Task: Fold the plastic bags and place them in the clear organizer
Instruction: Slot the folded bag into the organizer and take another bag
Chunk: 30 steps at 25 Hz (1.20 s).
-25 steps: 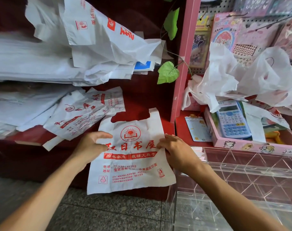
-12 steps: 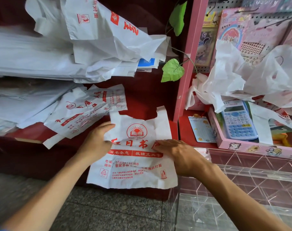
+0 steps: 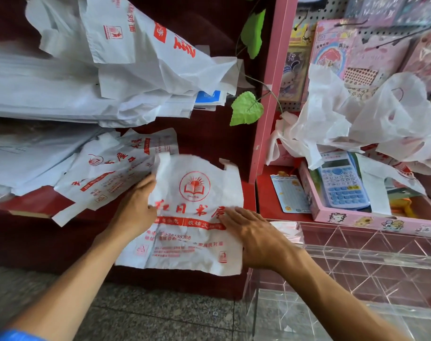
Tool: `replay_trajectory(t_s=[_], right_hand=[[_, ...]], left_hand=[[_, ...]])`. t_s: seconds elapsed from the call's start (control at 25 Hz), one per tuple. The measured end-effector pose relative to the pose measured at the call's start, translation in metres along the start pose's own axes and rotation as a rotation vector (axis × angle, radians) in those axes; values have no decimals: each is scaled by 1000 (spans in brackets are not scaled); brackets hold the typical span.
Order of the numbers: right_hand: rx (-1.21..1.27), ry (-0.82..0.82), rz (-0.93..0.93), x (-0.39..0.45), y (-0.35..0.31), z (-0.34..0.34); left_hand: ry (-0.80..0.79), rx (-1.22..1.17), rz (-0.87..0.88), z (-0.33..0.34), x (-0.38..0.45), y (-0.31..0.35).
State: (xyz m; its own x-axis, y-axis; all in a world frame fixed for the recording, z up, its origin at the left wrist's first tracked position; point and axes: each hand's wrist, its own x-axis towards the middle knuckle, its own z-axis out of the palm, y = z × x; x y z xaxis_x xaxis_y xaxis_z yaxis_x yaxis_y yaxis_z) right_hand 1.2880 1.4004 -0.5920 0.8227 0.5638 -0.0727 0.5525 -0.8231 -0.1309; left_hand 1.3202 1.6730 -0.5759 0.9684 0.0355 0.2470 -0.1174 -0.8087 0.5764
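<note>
Left hand [image 3: 135,212] pinches the plastic bag [image 3: 197,193] by its left side, right hand [image 3: 253,232] presses flat; thin, slippery film, best gripped at edges on the shelf [image 3: 249,195]

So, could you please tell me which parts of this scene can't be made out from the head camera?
- Printed bag: its left edge is hidden by the left hand, its right edge by the right hand; the small print is blurred.
- Clear organizer: cut off by the right and bottom edges, so its contents can't be judged.
- Calculator: top covered by loose white bags.
- Stacked bags: cut off at the left edge.
</note>
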Motion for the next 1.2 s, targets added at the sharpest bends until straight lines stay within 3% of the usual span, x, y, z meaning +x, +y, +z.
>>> replay_trajectory(t_s=[0.08,0.16,0.32,0.4,0.48,0.56,0.72,0.84,1.0,1.2], right_hand=[[-10,-18,-5,2,0,-2],[-21,-21,-1,3,0,-2],[-25,4,14,7,0,2],[-30,-12,27,8,1,2],[-26,-44,34,7,-2,1],[-6,-19,41,5,-3,-3],[32,120,-24,0,3,-10],[-19,52,-51,-1,8,-11],[81,-24,8,-4,5,-18],[118,-177,41,-11,5,-26]], left_hand=[[-120,-27,-181,3,3,-5],[-120,-37,-237,5,7,-12],[121,79,185,1,4,-14],[156,107,353,-3,2,-3],[36,117,250,-2,-1,10],[-73,94,-14,5,2,8],[68,-107,-211,3,8,-12],[93,-56,-300,-3,10,-21],[3,21,-294,-1,7,-22],[300,-58,-159,-14,12,-16]])
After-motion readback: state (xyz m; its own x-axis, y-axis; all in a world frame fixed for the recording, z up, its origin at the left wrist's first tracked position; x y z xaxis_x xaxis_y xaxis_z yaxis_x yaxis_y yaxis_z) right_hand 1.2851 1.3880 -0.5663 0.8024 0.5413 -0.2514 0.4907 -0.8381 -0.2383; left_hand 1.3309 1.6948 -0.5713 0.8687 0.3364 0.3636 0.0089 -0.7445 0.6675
